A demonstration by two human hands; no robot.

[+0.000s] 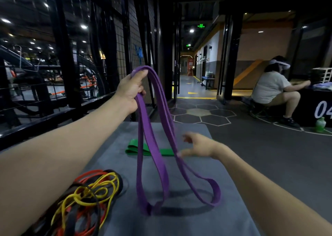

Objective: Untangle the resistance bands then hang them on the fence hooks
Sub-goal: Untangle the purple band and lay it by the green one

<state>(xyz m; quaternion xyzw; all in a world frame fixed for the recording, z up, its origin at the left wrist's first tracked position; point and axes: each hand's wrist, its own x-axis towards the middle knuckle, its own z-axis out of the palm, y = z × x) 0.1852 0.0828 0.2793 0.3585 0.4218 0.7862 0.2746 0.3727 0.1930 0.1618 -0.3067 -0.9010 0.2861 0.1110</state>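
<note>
Left hand [132, 88] grips the purple band [143, 146] up high; right hand [199, 146], fingers spread, brushes one strand. The loops hang doubled, so a careless tug could cinch a twist.

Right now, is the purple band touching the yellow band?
Apart. The head view shows bare grey mat between the purple band and the yellow band.

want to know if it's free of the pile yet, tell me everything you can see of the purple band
The purple band is a wide, flat, matte strap that looks like rubber. The left hand grips its top, raised before the black fence. It hangs in several long loops whose lower ends rest on the grey mat. The right hand, fingers spread, touches one strand. It hangs apart from the tangled red, yellow and black bands.
</note>
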